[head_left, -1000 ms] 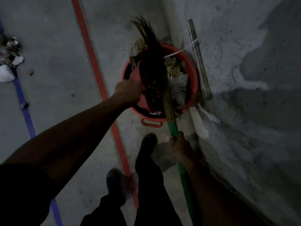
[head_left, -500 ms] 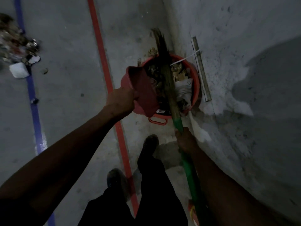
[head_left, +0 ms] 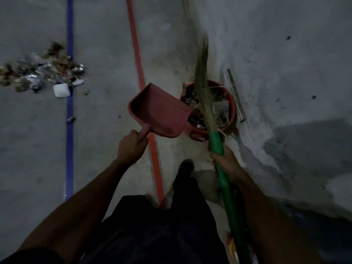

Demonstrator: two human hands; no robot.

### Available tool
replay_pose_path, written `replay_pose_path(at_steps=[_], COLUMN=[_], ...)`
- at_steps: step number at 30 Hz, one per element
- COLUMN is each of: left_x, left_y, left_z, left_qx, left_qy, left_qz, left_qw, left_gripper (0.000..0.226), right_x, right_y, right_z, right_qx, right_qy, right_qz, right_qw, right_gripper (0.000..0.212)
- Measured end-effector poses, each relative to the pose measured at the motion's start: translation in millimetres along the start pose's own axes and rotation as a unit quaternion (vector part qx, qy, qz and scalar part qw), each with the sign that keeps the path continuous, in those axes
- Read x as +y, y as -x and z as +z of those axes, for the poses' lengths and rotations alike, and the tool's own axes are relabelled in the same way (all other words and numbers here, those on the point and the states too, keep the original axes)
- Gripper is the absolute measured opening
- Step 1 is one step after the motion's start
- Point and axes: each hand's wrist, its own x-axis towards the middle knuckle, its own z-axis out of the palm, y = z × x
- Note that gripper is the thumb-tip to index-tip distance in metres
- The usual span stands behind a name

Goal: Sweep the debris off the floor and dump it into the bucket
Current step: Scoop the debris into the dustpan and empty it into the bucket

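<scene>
Pulled back from the bucket [head_left: 231, 103], your dustpan [head_left: 162, 111] now hangs emptied just left of the rim, where a second ago it was tipped over the load. Your left hand [head_left: 131, 147] is wrapped round the pan's handle; your right hand [head_left: 225, 164] is closed on the broom [head_left: 219, 147], its green shaft running to the lower right and its bristles crossing above the bucket at centre right. One load looks dumped: litter fills the bucket. More is left, by the look of it: debris [head_left: 43, 73] sits heaped at the upper left of the frame, well apart from the bucket, straddling the blue stripe [head_left: 69, 130]. You stand on a bare grey floor [head_left: 106, 54] marked also by a red stripe [head_left: 138, 63], in dim light, with a rough wall [head_left: 276, 63] rising at the right just beside the bucket.
</scene>
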Motion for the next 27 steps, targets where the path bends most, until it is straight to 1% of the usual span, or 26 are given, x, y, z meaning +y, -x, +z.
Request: replay_pose_path(at_steps=[3,6,9,11,14,17,21,27], left_x=[-37.7,-74.6,-105.4,-122.7,-141.5,-159.0,-183.3,-221.8], left_y=[44.8,76.2,91.9,97.0,99.8,90.6,57.2,-3.4], left_z=[-21.6,-49.1,-78.7,-98.4,-126.4,-153.8,-191.5,-241.5], left_qx=[0.030,0.061,0.090,0.110,0.140,0.160,0.180,0.209], left_qy=[0.069,0.112,0.149,0.174,0.199,0.226,0.231,0.255], left_qz=[-0.053,-0.103,-0.144,-0.169,-0.211,-0.245,-0.285,-0.336], left_qw=[0.996,0.986,0.974,0.964,0.947,0.929,0.913,0.882], left_gripper=[0.031,0.029,0.027,0.027,0.024,0.026,0.039,0.037], right_x=[-19.8,-44.1,-71.8,-91.2,-117.8,-147.4,-191.3,-269.6], right_y=[31.3,54.3,68.2,73.2,73.2,62.1,28.1,-31.9], right_z=[26.3,55.4,82.8,102.0,131.2,165.4,217.7,308.1], right_qx=[-0.027,-0.062,-0.078,-0.090,-0.109,-0.129,-0.147,-0.206], right_qy=[-0.012,0.011,0.051,0.076,0.104,0.130,0.151,0.178], right_qz=[-0.014,-0.042,-0.063,-0.075,-0.069,-0.068,-0.068,-0.060], right_qw=[0.999,0.997,0.994,0.990,0.986,0.981,0.975,0.960], right_gripper=[0.026,0.021,0.013,0.014,0.015,0.016,0.017,0.021])
